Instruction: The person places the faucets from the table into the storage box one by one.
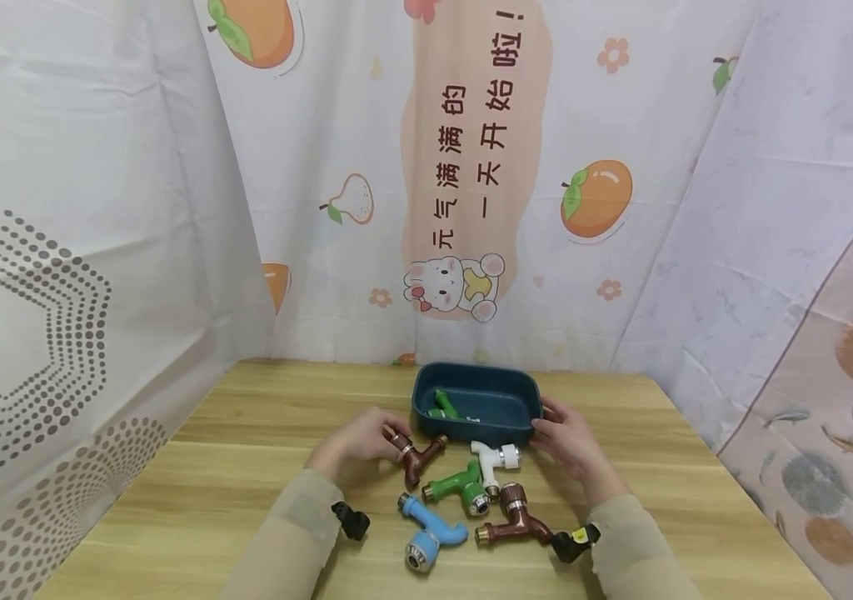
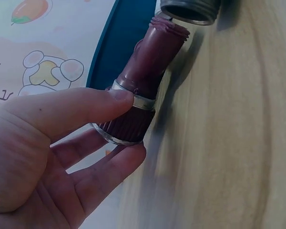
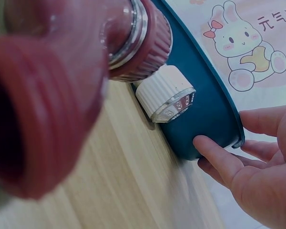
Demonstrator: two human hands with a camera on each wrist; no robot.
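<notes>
Left of the box, my left hand pinches the ribbed knob of a dark brown tap between thumb and fingers. In the left wrist view that tap points away from the palm, its knob at the fingertips. My right hand grips the right end of a dark teal box. The right wrist view shows this hand with its digits around the corner of the box. Inside the box lies a green tap, partly hidden by the front wall.
Between the arms, in front of the box, lie a white tap, another green tap, a blue tap and a second brown tap. A printed curtain hangs behind the wooden table.
</notes>
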